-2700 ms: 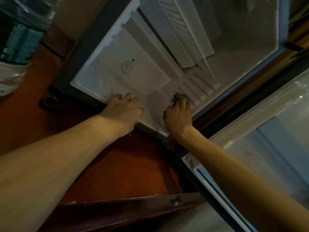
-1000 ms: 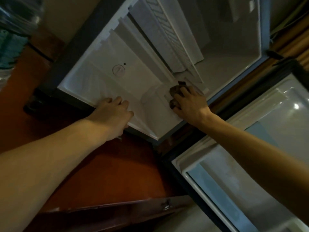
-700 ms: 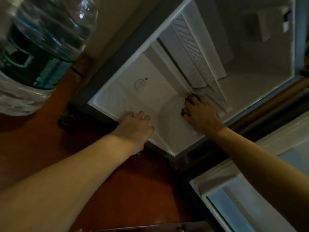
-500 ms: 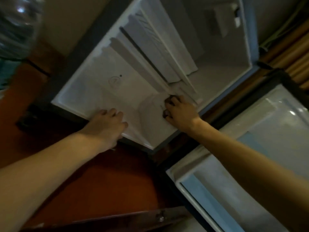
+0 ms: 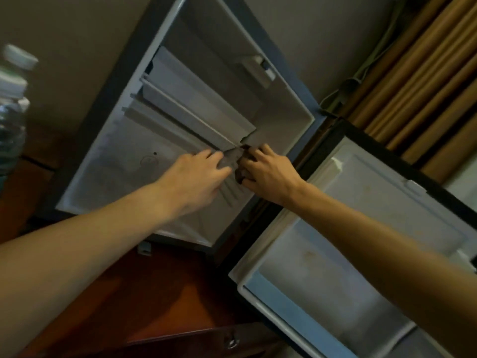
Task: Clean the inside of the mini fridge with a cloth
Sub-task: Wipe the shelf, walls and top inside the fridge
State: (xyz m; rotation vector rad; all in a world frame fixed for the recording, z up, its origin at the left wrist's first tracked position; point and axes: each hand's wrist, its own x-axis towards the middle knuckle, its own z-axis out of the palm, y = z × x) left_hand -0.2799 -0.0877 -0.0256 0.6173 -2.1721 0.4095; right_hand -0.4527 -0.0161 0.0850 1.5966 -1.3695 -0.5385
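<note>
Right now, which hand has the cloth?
The right hand. Its fingers curl round the dark cloth on the fridge floor; the left hand beside it shows no cloth in its grip.

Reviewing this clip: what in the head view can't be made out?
- Cloth: only dark scraps show between the hands; the right hand covers the rest.
- Left hand: fingertips blurred, so contact with the cloth is unclear.
- Bottle: blurred, cut by the left edge.
- Fridge door: cut by the bottom edge.
</note>
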